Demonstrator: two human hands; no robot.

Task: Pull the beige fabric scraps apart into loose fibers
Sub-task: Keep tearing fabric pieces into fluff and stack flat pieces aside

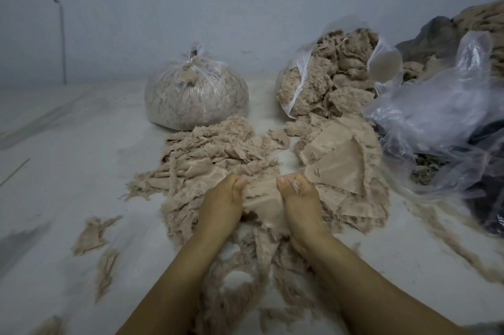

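A beige fabric scrap (259, 195) is gripped between the left hand (222, 202) and right hand (298, 199), fingers curled on its frayed edges. Scrap piles (218, 149) are heaped beyond both hands; bare floor (68, 171) lies left of the left hand.

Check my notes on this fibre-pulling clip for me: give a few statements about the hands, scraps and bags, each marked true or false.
1. Both hands grip one scrap between them. True; the left hand and right hand hold it.
2. The left bag is open and spilling. False; it is tied shut at the top.
3. The right bag lies open with fibre showing. True.
4. The scraps are dark blue. False; they are beige.
5. Small pieces lie apart, left of the main pile. True.
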